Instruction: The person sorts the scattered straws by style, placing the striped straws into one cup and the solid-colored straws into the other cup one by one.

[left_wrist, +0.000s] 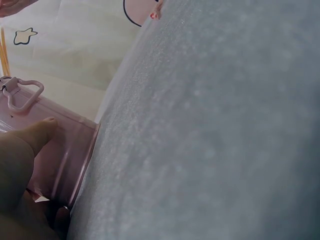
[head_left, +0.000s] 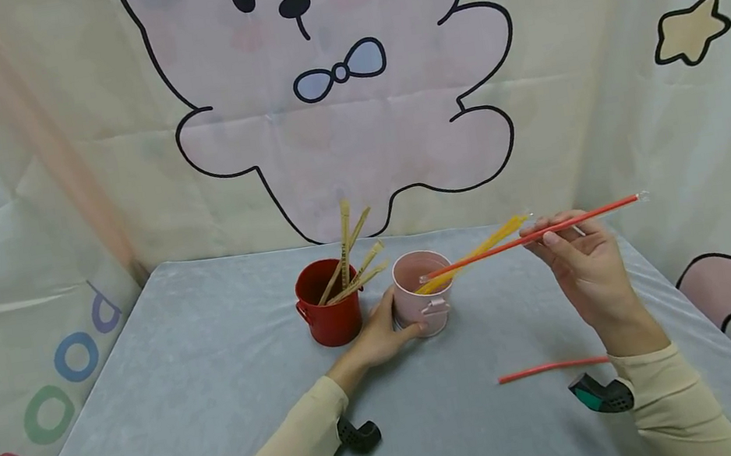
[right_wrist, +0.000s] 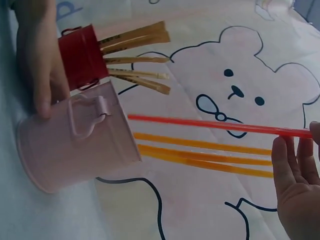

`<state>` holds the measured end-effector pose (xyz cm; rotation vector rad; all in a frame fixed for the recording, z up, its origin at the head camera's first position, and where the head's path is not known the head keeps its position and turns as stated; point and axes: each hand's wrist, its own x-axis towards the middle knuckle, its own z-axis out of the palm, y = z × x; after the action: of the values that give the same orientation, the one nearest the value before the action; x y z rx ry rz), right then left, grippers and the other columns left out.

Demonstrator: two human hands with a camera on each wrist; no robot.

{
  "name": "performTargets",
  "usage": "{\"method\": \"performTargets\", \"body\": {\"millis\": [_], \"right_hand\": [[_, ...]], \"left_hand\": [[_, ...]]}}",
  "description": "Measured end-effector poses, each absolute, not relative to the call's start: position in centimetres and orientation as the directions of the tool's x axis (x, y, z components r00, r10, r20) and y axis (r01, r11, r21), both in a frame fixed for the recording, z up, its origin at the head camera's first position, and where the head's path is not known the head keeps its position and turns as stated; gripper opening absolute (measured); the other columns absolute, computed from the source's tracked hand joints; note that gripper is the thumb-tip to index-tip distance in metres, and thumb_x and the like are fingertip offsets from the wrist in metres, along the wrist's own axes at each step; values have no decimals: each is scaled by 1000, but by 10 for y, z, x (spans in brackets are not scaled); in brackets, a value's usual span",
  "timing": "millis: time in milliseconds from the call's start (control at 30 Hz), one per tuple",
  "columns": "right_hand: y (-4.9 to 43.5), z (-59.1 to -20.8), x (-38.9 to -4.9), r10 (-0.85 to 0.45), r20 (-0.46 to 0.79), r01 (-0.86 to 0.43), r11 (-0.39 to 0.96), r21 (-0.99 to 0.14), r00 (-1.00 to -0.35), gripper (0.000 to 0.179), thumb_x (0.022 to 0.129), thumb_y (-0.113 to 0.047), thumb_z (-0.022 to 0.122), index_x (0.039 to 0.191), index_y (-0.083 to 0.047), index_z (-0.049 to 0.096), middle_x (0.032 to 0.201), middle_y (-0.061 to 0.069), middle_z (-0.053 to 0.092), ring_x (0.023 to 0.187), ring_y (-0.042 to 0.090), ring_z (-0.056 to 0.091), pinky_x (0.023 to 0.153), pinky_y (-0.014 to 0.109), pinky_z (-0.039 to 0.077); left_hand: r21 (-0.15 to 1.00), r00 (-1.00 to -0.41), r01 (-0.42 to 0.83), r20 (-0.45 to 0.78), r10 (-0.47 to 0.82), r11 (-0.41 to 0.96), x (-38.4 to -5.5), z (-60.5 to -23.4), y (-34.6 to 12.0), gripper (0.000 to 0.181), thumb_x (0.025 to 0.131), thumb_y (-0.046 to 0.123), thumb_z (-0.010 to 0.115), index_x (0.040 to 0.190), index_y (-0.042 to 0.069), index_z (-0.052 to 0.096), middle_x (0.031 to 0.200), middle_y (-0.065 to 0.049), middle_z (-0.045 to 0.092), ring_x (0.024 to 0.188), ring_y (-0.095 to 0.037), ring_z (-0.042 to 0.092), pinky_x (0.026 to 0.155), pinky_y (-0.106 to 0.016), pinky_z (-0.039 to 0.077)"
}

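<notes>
A pink metal bucket point(head_left: 413, 306) with a small side handle stands on the table, and my left hand point(head_left: 376, 334) grips its lower side. In the left wrist view the thumb point(left_wrist: 37, 134) lies across the bucket's wall. My right hand point(head_left: 588, 269) pinches a long red straw point(head_left: 483, 254) in a clear wrapper near its upper part. The straw's far end is at the bucket's mouth. Several orange-yellow straws point(right_wrist: 230, 169) stand slanted inside the pink bucket, leaning right. Another red straw point(head_left: 546, 368) lies on the table, partly hidden by the right forearm.
Left of the pink bucket stands a red bucket point(head_left: 335, 325) holding several thin paper-wrapped sticks point(head_left: 344, 251). A grey-blue cloth point(head_left: 173, 414) covers the table. Behind it hangs a curtain point(head_left: 560, 10) with a printed bear.
</notes>
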<state>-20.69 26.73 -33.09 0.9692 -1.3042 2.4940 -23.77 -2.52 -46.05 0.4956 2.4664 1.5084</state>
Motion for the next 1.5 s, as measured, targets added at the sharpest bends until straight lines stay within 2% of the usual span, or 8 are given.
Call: {"method": "performTargets", "body": {"millis": [200, 400, 667, 933, 1067, 1300, 1500], "right_hand": [[259, -336, -207, -164, 605, -465, -497, -733, -779, 31, 95, 25, 38, 111, 13, 61, 112, 17, 70, 104, 28, 73, 98, 37, 57], [256, -347, -208, -198, 521, -441, -337, -832, -830, 27, 98, 18, 45, 114, 6, 64, 114, 8, 74, 104, 18, 73, 97, 32, 56], [251, -363, -215, -160, 399, -391, -79, -917, -903, 14, 99, 7, 54, 110, 10, 63, 107, 2, 76, 96, 12, 74, 90, 28, 59], [250, -370, -220, -210, 336, -362, 100, -927, -918, 24, 101, -4, 58, 117, 14, 58, 103, -7, 75, 96, 5, 72, 85, 20, 59], [252, -372, -222, -230, 322, -356, 122, -927, -918, 23, 102, -5, 56, 118, 12, 59, 103, -11, 73, 96, 5, 72, 84, 19, 59], [258, -366, -221, -285, 256, -340, 305, -889, -924, 29, 103, -11, 58, 122, 10, 59, 106, -18, 70, 96, 2, 71, 85, 17, 57], [263, -360, -220, -347, 198, -320, 341, -884, -917, 28, 105, -14, 55, 123, 6, 60, 109, -18, 68, 99, 2, 70, 87, 18, 57]], "left_hand": [[888, -927, 170, -3, 376, 427, -237, -461, -26, 88, 93, 37, 74, 161, 24, 19, 166, 0, 31, 154, -20, 28, 126, -49, 26], [893, -925, 163, -9, 379, 419, -234, -460, -26, 88, 92, 37, 74, 160, 22, 21, 164, -1, 34, 154, -21, 30, 126, -49, 27], [896, -924, 160, -11, 382, 414, -235, -462, -25, 88, 92, 39, 74, 160, 23, 21, 164, 0, 33, 153, -22, 30, 125, -51, 28], [892, -925, 154, -21, 379, 425, -236, -461, -25, 89, 92, 39, 74, 161, 22, 20, 165, -2, 32, 154, -23, 29, 125, -51, 27], [894, -924, 159, -14, 382, 419, -236, -460, -26, 89, 92, 37, 74, 161, 22, 20, 165, -1, 33, 153, -22, 30, 125, -50, 27], [895, -918, 202, 32, 394, 398, -239, -462, -27, 86, 93, 35, 74, 160, 22, 22, 163, -1, 36, 151, -19, 33, 125, -48, 29], [901, -918, 190, 22, 396, 390, -239, -465, -28, 86, 92, 35, 74, 160, 24, 22, 162, 0, 37, 151, -19, 33, 125, -48, 28]]}}
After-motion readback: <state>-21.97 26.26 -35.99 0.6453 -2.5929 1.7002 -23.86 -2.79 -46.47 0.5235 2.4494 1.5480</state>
